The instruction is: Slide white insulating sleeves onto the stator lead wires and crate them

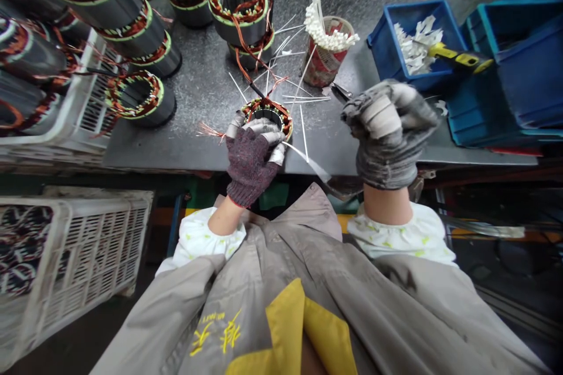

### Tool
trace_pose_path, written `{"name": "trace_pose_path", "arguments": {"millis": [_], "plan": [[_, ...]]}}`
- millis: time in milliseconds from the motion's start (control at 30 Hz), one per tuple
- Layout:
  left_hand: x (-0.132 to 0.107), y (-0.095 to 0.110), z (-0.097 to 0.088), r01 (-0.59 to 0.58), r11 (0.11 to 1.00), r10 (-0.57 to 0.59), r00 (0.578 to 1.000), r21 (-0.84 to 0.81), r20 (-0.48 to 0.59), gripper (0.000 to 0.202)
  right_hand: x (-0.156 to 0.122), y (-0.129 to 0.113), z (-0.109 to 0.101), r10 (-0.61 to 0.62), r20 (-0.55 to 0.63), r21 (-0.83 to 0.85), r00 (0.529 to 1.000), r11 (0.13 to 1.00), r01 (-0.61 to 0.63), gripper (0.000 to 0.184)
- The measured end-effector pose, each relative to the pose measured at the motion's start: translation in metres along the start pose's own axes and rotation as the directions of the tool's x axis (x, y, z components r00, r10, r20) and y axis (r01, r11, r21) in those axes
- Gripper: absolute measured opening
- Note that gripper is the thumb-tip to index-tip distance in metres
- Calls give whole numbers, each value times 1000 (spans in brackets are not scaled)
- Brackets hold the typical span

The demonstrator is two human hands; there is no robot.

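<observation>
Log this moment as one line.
left hand: on copper-wound ring | right hand: curled, contents unclear | white strips: loose on bench

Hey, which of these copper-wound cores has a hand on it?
The core under the left hand, near the table's front edge. That hand covers part of its rim; no hand touches the other cores.

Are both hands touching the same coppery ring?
No, the left hand rests on a copper-wound stator, while the right hand is well apart from it.
</observation>
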State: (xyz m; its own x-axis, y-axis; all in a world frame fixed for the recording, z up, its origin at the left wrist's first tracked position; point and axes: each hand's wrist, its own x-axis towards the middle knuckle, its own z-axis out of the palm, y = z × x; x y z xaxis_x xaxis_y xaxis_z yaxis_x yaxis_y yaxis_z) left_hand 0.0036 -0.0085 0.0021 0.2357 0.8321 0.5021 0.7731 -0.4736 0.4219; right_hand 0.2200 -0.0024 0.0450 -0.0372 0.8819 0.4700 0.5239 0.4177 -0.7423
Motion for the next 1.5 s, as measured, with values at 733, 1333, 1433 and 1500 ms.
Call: {"name": "trace_pose_path", "arguments": {"millis": [733,1333,1433,1500], "plan": [[-15,-20,-16,-155,984,155,988,92,10,24,15,13,37,50,434,341,900,915,-215,36],[-19,-40,-13,-307,929,307,951,205,36,21,10,67,14,-226,549,148,805,974,173,49],[-20,-24,-8,-242,931,249,968,272,9,20,-26,72,-2,-230,631,-57,741,939,340,52],[-18,-18,-8,-222,938,230,973,264,1,18,-51,78,-5,-213,655,-162,725,898,409,50]]}}
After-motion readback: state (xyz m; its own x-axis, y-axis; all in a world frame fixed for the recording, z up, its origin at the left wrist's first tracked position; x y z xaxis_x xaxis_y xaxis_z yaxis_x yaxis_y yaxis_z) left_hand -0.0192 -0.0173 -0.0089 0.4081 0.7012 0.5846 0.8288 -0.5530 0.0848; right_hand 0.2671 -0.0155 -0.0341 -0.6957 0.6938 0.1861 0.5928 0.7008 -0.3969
